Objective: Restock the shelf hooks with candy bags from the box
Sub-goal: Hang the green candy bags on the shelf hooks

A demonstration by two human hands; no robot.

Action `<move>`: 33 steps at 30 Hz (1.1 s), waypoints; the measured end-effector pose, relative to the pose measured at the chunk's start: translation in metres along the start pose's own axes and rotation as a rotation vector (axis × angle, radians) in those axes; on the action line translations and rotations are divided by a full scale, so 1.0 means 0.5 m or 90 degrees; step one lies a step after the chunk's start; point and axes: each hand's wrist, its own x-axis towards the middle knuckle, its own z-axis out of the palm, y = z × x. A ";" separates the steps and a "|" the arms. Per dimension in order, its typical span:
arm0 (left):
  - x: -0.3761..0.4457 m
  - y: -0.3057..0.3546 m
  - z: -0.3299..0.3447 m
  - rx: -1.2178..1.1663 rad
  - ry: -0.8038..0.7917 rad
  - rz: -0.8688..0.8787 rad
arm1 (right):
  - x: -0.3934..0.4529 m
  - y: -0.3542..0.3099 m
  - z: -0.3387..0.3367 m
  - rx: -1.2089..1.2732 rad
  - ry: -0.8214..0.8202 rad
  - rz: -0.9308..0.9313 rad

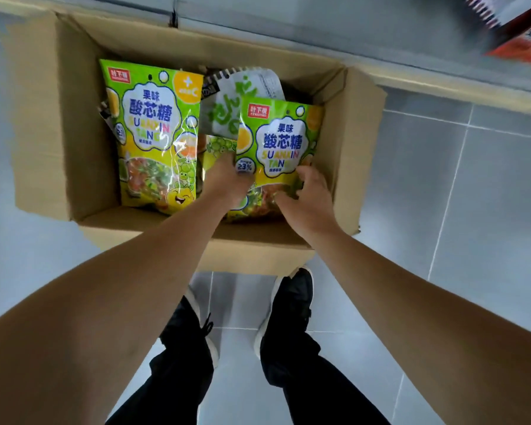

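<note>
An open cardboard box [59, 124] stands on the floor below me with several green and yellow candy bags inside. One candy bag [281, 142] is tilted up at the right side of the box. My left hand [227, 179] grips its left edge and my right hand [307, 194] holds its lower right part with curled fingers. A second candy bag [154, 133] lies flat on the left side of the box. A white bag with green writing [236, 99] lies at the back between them, partly covered.
The base of a shelf unit [442, 84] runs along the top right. Red packaged goods [521, 41] show at the top right corner. Grey floor tiles [442, 185] surround the box. My two feet in black shoes [292, 302] stand just behind it.
</note>
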 end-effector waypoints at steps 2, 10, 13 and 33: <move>-0.001 0.003 0.006 -0.032 0.004 0.008 | 0.002 0.001 -0.001 0.025 0.020 -0.008; -0.065 -0.051 -0.104 -0.295 0.041 -0.005 | -0.001 -0.055 -0.028 0.160 0.030 -0.016; -0.109 -0.049 -0.148 -0.336 0.026 -0.015 | -0.014 -0.097 -0.046 0.157 -0.041 -0.022; -0.778 0.299 -0.549 -0.302 -0.026 0.114 | -0.683 -0.457 -0.469 0.260 0.072 -0.072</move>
